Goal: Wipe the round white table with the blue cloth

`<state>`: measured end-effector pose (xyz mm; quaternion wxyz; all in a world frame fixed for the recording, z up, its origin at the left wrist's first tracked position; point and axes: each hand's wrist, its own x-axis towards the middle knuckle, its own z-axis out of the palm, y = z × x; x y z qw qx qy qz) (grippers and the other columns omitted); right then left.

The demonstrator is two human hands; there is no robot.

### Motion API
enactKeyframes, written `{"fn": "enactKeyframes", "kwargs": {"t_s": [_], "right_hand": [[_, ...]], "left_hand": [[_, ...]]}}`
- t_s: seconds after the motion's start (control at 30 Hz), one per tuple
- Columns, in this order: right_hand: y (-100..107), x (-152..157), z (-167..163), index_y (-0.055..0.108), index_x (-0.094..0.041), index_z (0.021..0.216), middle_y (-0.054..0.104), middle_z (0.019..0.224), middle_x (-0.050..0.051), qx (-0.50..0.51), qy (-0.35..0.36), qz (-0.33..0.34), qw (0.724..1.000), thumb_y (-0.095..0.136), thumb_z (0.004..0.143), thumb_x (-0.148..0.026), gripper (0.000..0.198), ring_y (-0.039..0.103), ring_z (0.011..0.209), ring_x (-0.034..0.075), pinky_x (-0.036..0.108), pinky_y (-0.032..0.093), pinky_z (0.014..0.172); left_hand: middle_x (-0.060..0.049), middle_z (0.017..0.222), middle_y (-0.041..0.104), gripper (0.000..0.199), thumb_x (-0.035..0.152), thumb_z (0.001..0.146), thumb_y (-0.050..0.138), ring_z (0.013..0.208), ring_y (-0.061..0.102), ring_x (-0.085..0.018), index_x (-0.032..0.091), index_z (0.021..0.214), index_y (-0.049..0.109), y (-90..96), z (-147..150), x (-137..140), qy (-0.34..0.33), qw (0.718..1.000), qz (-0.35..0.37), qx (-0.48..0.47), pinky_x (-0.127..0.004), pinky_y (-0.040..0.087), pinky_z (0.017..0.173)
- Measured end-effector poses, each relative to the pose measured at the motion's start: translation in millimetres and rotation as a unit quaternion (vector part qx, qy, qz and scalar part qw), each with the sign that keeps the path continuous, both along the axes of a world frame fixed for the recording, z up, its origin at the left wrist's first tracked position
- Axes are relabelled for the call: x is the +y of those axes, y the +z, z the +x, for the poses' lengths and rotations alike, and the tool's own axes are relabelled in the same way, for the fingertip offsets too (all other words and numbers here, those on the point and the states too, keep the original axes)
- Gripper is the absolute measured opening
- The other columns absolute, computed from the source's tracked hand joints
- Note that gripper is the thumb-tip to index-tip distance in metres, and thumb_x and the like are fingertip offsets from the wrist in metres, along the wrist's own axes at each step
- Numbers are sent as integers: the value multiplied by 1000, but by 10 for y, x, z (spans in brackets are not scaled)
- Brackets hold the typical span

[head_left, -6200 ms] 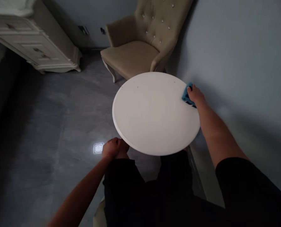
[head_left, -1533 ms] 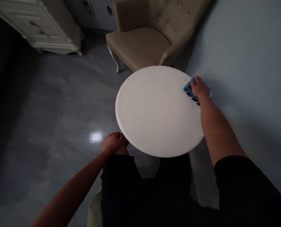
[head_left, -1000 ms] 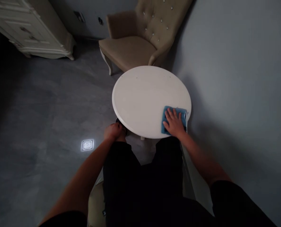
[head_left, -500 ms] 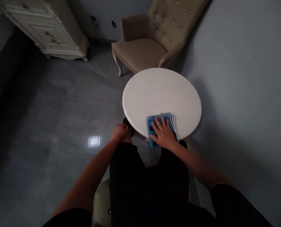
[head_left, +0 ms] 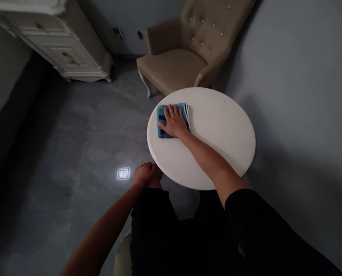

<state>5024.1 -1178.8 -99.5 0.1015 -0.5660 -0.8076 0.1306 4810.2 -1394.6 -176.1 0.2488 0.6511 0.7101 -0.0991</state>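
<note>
My right hand (head_left: 174,122) lies flat with spread fingers on a folded blue cloth (head_left: 163,133), pressing it against the white oval tabletop (head_left: 214,126). Dark blue patches and white layered edges show on the cloth, which sits at the table's far left part. Beside the near left rim of the table, my left hand (head_left: 144,174) is closed into a fist by my left knee. No object shows in that fist.
Behind the table stands a beige tufted armchair (head_left: 173,69). A white carved cabinet (head_left: 70,50) is at the back left. On the grey floor (head_left: 102,126) glows a small square light pattern (head_left: 123,173). A grey wall (head_left: 297,96) rises on the right.
My right hand and the cloth under it have slid from the table's near edge to its far left part. My left hand has stayed by the knee; the view has shifted slightly.
</note>
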Motion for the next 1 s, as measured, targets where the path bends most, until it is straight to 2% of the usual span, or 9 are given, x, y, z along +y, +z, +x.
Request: {"fn": "enactKeyframes", "kwargs": {"t_s": [0.13,0.27,0.33,0.43,0.57,0.67,0.8,0.9,1.0], "right_hand": [[-64,779,512,32,-4,182,18,192,20,4,-76,-5,997,40,110,-76,101,5,178,50,77,-6,140],[-29,977,1383,28,-5,183,12,192,23,-39,-153,-24,987,37,112,-75,100,6,177,50,78,-1,139],[24,807,1868,26,-6,184,11,192,25,-75,-194,-28,978,36,114,-72,97,9,177,49,75,5,140],[97,305,2519,28,-7,184,14,190,29,-118,-252,-28,960,33,116,-70,92,14,177,47,71,13,140],[121,-581,2979,30,-9,183,16,189,32,-158,-279,-29,947,27,118,-68,88,18,177,44,67,23,138],[93,-1233,2901,31,-6,182,19,188,32,-171,-265,-23,949,29,117,-67,89,18,177,46,69,24,138],[63,-1914,2311,33,-7,182,20,190,26,-159,-207,-19,965,36,113,-66,91,12,178,47,73,19,141],[64,-2189,1646,32,-9,183,21,190,22,-122,-112,-22,986,41,110,-68,94,9,179,46,71,14,143],[69,-2195,921,31,-15,185,20,190,14,-82,-4,-19,996,41,109,-72,95,8,180,40,65,11,146]], "left_hand": [[-15,123,85,53,48,114,37,113,80,-33,24,108,84,-9,5,57,11,1000,-12,-2,-39,57,93],[-16,123,85,54,50,114,37,112,80,-33,23,110,84,5,19,71,-4,1000,-7,-10,-39,57,93],[-16,124,85,56,51,114,36,113,80,-33,24,111,85,17,25,58,-4,1000,-4,-12,-39,57,94],[-17,125,85,57,53,115,36,114,80,-33,23,110,85,26,27,21,-3,1000,-4,-19,-40,58,96],[-19,122,84,54,48,113,38,114,80,-34,21,110,84,12,16,-42,-6,1000,14,-25,-41,59,97],[-20,120,84,52,47,113,39,112,80,-34,20,109,83,16,8,-85,-6,999,15,-31,-41,59,96],[-19,123,84,49,45,113,40,114,80,-33,21,110,82,59,6,-121,-10,999,16,-31,-41,59,96],[-19,125,83,50,45,113,38,116,80,-33,20,112,81,65,-5,-127,-12,999,14,-31,-40,59,95],[-19,125,83,51,45,114,38,116,80,-33,21,111,82,25,-32,-117,-14,999,16,-34,-40,58,96]]}}
